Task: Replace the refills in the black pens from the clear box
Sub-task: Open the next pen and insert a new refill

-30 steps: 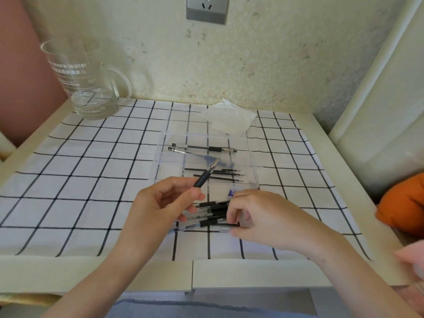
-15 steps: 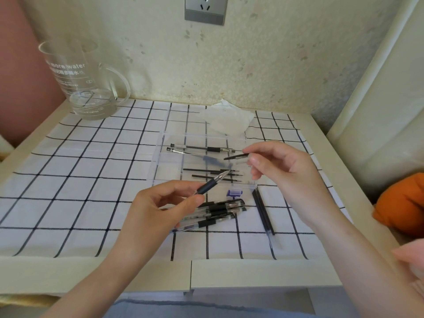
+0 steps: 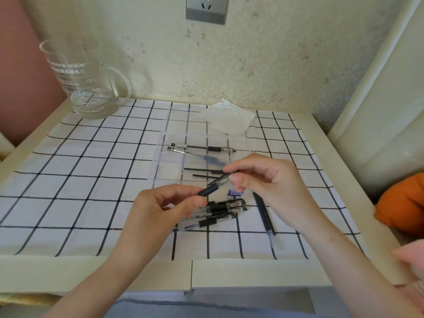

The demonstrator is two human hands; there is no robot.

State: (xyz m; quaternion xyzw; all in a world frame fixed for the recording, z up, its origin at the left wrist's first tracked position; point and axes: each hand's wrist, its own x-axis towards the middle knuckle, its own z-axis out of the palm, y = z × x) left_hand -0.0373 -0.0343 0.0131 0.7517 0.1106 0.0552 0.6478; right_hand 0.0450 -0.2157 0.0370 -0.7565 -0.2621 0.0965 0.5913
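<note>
Fingers [image 3: 185, 195] of left hand [image 3: 156, 216] and right hand [image 3: 273, 182] pinch one black pen [image 3: 213, 186] (near the clear box [image 3: 169, 172]).

Bright, soft daylight; wide-angle edge warp

Jug [image 3: 85, 83]: clear, handled, upright at the far-left corner.
Cloth [image 3: 80, 168]: white, black grid, covers the tabletop [image 3: 91, 271].
Tissue [image 3: 229, 120]: crumpled, at the cloth's far edge.
Socket [image 3: 206, 8]: grey, wall-mounted.
</note>
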